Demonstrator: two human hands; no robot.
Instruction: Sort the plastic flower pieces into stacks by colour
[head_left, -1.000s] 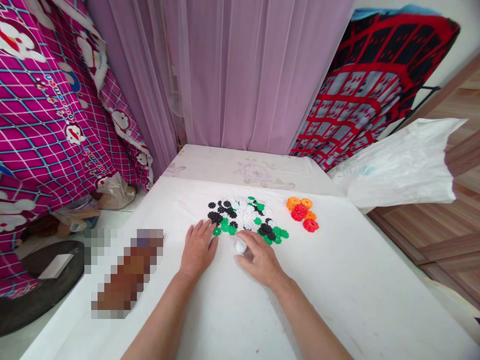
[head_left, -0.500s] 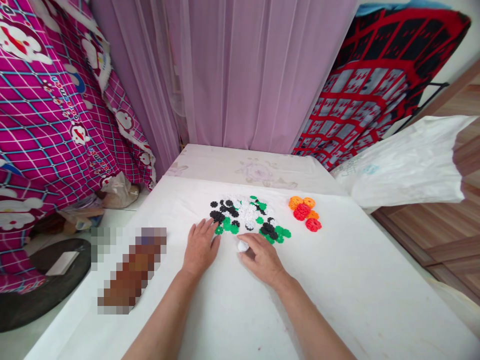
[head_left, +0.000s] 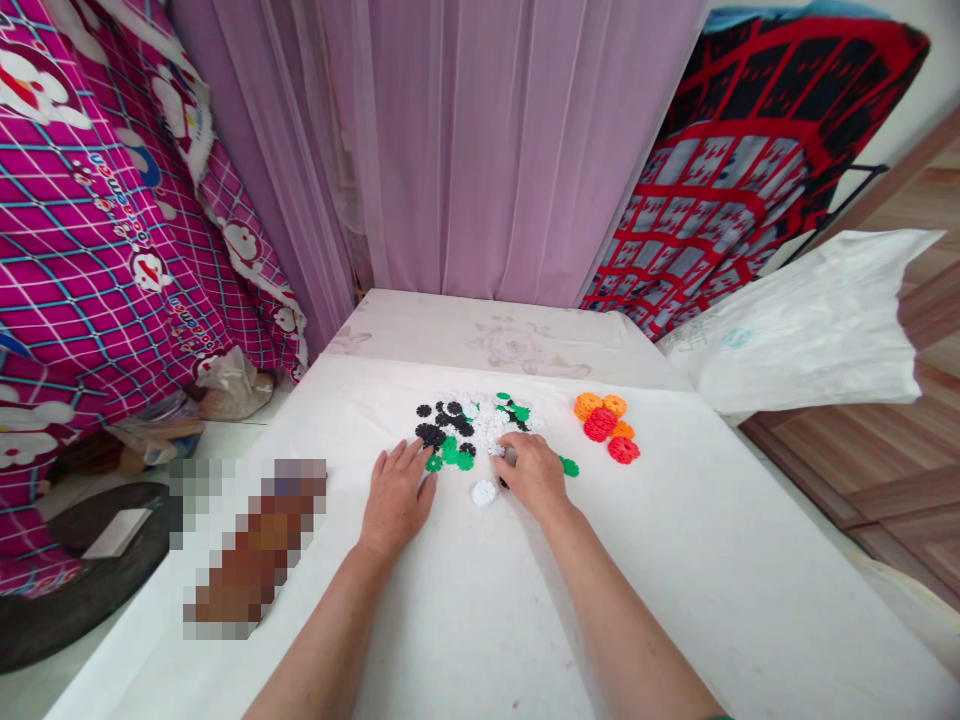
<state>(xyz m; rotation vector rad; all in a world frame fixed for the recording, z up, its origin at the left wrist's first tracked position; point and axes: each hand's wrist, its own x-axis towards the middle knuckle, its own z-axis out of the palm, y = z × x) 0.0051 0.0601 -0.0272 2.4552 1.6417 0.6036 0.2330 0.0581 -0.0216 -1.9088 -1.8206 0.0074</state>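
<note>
Near the table's middle lies a mixed heap of small notched plastic discs: black discs [head_left: 431, 434], green discs [head_left: 450, 452] and white discs [head_left: 487, 415]. My left hand [head_left: 394, 500] rests flat on the cloth with fingers spread, its fingertips at the heap's left front edge. At the front of the heap, my right hand [head_left: 534, 472] has thumb and fingers closed around a white notched disc [head_left: 495, 450]; it covers some black and green discs. A small white stack [head_left: 484, 492] sits by itself on the cloth in front of the heap.
Orange discs [head_left: 589, 405] and red discs [head_left: 601, 424] form a separate group to the right of the heap. A pixelated brown item [head_left: 255, 550] lies on the left of the white-covered table [head_left: 465, 620]. A white plastic bag [head_left: 810, 325] hangs at the right edge.
My right hand has let go of the small white stack at the front and moved forward and right to a white disc in the heap. My left hand has barely moved.
</note>
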